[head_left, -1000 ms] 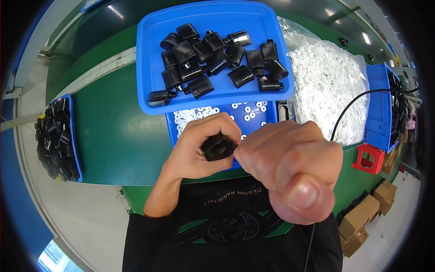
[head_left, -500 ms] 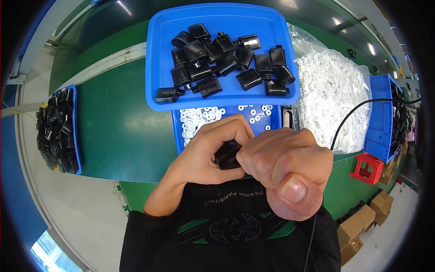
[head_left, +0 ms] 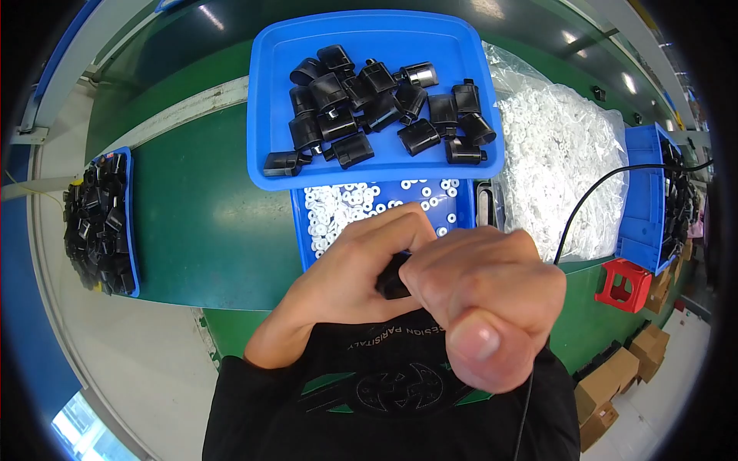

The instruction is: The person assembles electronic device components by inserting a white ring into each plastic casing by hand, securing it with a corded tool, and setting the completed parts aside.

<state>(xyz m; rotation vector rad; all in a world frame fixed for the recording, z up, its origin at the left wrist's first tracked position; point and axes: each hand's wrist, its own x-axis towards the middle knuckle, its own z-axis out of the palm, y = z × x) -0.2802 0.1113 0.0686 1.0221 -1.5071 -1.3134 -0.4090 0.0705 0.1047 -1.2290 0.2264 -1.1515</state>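
while the left hand (head_left: 346, 265) curls around a dark, black plastic part (head_left: 392, 278) held between both hands, the right hand (head_left: 492, 284) is fisted over its right side, any grip hidden. likely a two-handed working step, calling for a steady left hold.

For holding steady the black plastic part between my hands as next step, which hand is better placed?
Probably your left hand: it curls around the black plastic part, mostly hiding it. Your right hand is closed in a fist beside it, and whatever that may grip is hidden.
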